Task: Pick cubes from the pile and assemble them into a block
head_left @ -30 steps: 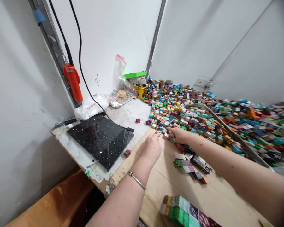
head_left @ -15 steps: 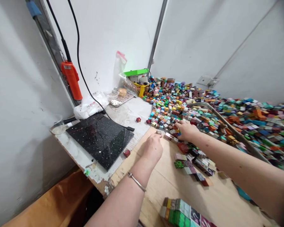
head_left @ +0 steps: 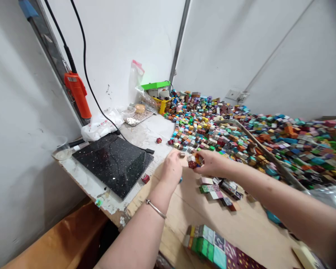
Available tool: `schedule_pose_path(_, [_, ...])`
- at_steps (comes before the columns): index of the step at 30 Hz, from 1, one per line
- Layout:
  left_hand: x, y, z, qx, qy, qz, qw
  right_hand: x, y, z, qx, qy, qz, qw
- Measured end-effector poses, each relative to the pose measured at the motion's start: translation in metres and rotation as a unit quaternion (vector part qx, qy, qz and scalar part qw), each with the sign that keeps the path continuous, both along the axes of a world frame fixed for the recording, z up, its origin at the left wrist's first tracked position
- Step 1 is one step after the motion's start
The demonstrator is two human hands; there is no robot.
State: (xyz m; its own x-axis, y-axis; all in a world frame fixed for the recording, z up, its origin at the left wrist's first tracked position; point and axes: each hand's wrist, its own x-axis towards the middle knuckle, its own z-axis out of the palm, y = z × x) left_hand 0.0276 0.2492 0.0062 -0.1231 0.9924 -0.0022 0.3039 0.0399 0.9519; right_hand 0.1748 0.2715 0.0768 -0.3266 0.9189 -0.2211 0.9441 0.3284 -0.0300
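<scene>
My left hand (head_left: 170, 168), with a bangle at the wrist, is closed over the wooden board. A small brown-and-white patterned block (head_left: 182, 155) shows at its fingertips, and a bit of teal peeks out below the palm. Close on its right, my right hand (head_left: 211, 163) grips a few small blocks (head_left: 192, 163), dark red, white and orange among them; its fingers partly hide them. Right of and nearer than the hands lies a loose cluster of patterned blocks (head_left: 215, 195). A neat row of joined blocks (head_left: 208, 246) sits at the board's near edge.
A large heap of coloured blocks (head_left: 204, 130) spreads behind and to the right, crossed by a tray rim (head_left: 257, 144). At left lie a black speckled slab (head_left: 114, 160), a white plastic bag (head_left: 102, 125) and single red blocks (head_left: 145, 178). An orange electric screwdriver (head_left: 78, 95) hangs there.
My right hand has come away from the heap's edge, leftward to beside my left hand, with blocks in its fingers. The view has shifted slightly right.
</scene>
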Motion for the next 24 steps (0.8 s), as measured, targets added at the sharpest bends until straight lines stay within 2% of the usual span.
schedule_pose_path(5, [-0.002, -0.001, -0.001, -0.036, 0.009, -0.011, 0.999, -0.004, -0.031, -0.018, -0.043, 0.006, 0.033, 0.998])
schedule_pose_path(10, [0.0, 0.0, -0.004, -0.057, 0.027, -0.039, 0.997, 0.01, -0.038, -0.021, -0.062, 0.045, 0.008, 0.997])
schedule_pose_path(13, [0.001, 0.002, -0.008, -0.063, 0.045, -0.051, 0.996, 0.012, -0.035, -0.023, -0.061, 0.033, -0.011, 0.998])
schedule_pose_path(18, [0.002, 0.002, -0.015, -0.075, 0.084, -0.074, 0.991, 0.011, -0.018, -0.034, -0.004, -0.009, 0.008, 1.0])
schedule_pose_path(24, [0.003, -0.005, -0.007, -0.073, 0.136, -0.082, 0.985, 0.006, 0.007, -0.034, 0.101, -0.062, -0.022, 0.993])
